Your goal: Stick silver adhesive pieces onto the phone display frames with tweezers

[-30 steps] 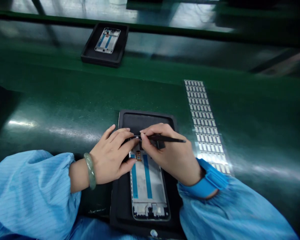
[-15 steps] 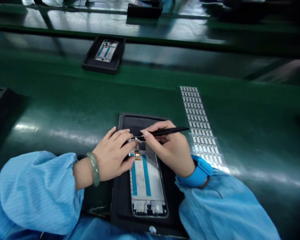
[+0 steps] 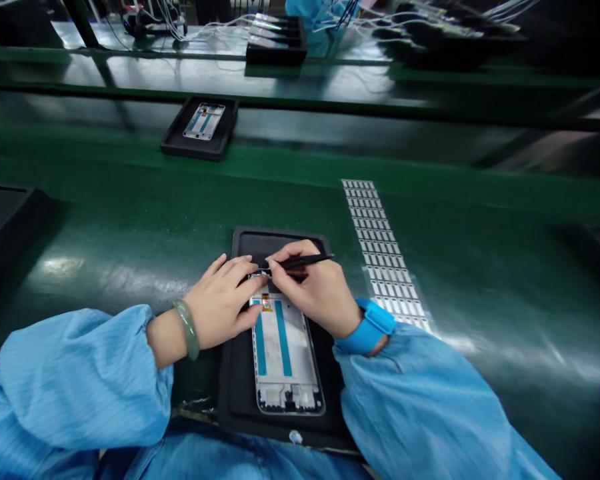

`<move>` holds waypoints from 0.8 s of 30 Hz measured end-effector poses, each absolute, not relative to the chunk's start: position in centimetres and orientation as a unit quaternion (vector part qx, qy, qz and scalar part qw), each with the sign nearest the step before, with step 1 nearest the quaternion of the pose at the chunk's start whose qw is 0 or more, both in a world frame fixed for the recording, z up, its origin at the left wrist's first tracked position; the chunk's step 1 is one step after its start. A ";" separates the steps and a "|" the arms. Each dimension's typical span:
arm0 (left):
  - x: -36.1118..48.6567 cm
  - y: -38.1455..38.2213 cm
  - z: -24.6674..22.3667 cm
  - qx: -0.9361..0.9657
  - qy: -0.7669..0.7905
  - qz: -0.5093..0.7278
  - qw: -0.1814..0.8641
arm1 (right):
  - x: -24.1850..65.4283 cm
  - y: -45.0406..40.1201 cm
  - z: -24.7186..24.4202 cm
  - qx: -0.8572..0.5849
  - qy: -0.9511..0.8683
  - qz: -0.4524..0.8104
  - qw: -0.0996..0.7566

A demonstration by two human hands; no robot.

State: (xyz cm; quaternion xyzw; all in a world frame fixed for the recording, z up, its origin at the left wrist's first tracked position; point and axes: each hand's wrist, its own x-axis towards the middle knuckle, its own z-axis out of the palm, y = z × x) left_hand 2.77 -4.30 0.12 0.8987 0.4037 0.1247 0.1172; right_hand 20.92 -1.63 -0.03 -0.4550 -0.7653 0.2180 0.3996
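Observation:
A phone frame [image 3: 273, 347] with a silvery inside, two blue strips and a small orange flex cable [image 3: 267, 303] lies in a black tray [image 3: 237, 400] in front of me. My left hand [image 3: 223, 300] rests with spread fingers at the frame's upper left edge, thumb beside the flex cable. Pinched in my right hand [image 3: 315, 287] is a pair of black tweezers [image 3: 305, 260]. Their tips point left to the frame's top end, close to my left fingertips. What the tips touch there is hidden by my fingers.
Right of the tray lies a long sheet of small white-and-dark stickers [image 3: 380, 240]. Farther back, a second black tray [image 3: 173, 143] holds another phone frame [image 3: 205, 121]. Another black tray [image 3: 10, 213] stands at far left. A raised shelf behind carries cables and a black box [image 3: 277, 53].
The view has tilted up and shifted, showing more of the back shelf. My right hand has drawn nearer to my left, and the tweezers sit less far out to the right.

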 end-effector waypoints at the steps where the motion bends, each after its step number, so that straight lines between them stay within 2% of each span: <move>1: 2.8 -4.3 0.1 0.899 0.405 0.123 0.114 | 20.9 -1.6 -0.1 -0.446 -0.778 0.202 0.393; 11: 3.4 -5.3 0.5 0.893 0.440 0.069 0.072 | 21.1 -1.5 -0.2 -0.449 -0.757 0.234 0.413; 13: 3.8 -5.8 1.1 0.888 0.450 0.079 0.054 | 21.5 -1.4 -0.1 -0.462 -0.705 0.277 0.461; 15: 5.0 -6.5 1.8 0.889 0.442 0.117 0.035 | 22.4 -1.1 0.3 -0.475 -0.616 0.313 0.545; 18: 8.1 -7.4 2.7 0.906 0.390 0.151 0.059 | 24.0 -0.7 1.2 -0.476 -0.507 0.297 0.654; 21: 12.2 -7.4 2.8 0.910 0.392 0.108 0.081 | 25.4 -0.6 2.3 -0.475 -0.475 0.242 0.700; 24: 15.4 -6.6 2.6 0.898 0.432 0.032 0.078 | 26.3 -0.9 3.2 -0.485 -0.479 0.212 0.701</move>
